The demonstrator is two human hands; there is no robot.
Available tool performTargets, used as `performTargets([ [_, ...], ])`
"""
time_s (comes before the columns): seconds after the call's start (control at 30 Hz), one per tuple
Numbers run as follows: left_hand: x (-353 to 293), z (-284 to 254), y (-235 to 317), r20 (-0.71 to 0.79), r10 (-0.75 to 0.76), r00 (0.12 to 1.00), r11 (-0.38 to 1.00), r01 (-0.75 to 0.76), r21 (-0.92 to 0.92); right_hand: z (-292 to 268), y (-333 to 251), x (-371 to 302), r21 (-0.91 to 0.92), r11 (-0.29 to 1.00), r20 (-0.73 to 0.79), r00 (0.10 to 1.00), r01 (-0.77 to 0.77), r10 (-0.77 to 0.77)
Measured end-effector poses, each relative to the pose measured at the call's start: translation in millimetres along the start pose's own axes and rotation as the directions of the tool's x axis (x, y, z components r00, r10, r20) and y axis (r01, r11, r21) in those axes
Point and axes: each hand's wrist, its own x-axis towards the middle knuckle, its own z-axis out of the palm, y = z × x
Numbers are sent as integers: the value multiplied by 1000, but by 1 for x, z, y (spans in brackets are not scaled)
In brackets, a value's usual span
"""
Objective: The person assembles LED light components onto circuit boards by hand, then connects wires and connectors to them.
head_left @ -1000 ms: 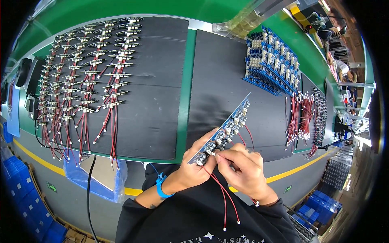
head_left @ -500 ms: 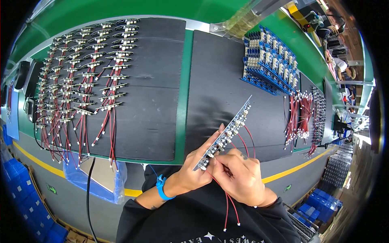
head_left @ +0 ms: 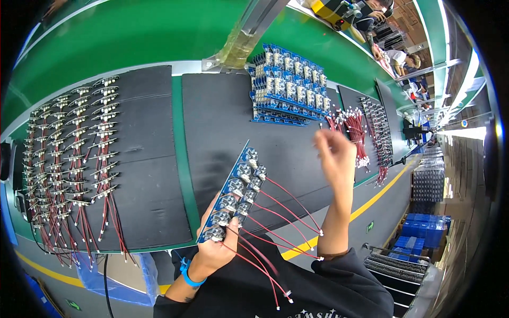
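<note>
My left hand (head_left: 220, 246) grips the lower end of a blue circuit board panel (head_left: 233, 195), tilted, its components facing right. Red wires (head_left: 281, 205) with small white plugs hang from the panel's right side, several of them, over my lap. My right hand (head_left: 338, 153) is raised to the right of the panel, away from it. Its fingers are loosely bent and apart, slightly blurred, with nothing visible in them. Beyond it lie bundles of red wires (head_left: 356, 139) with white plugs.
A stack of blue circuit board panels (head_left: 291, 87) stands at the back of the dark mat (head_left: 217, 116). On the left mat (head_left: 154, 185) are rows of wired boards (head_left: 103, 143). More wired boards (head_left: 377, 130) lie far right. A metal post (head_left: 249, 32) rises behind the bench.
My right hand has left the panel and moved up and right toward the wire bundles. The panel has turned its component side more into view. The whole view has shifted rightward.
</note>
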Motion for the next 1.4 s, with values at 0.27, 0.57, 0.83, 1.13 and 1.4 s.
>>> performTargets([
  [0.27, -3, 6, -2, -20, -79, 997, 992, 76, -102, 15, 125, 23, -456, 885, -139, 974, 97, -178],
  [0.57, -2, 2, -4, -15, -52, 999, 996, 51, -72, 7, -5, -48, 271, 913, 193, 912, 306, -363],
  [0.83, 1, 6, -1, -31, -13, 999, 998, 11, -66, 13, -47, -71, 431, 815, 303, 789, 386, -534],
  [1.13, -1, 3, -2, -3, -8, 1000, 1000, 8, -21, 24, -56, -78, 391, 844, 369, 778, 367, -508],
  [1.4, 2, 4, 3, -26, 20, 999, 1000, -20, 15, 25, -66, -83, 355, 869, 398, 785, 346, -475],
])
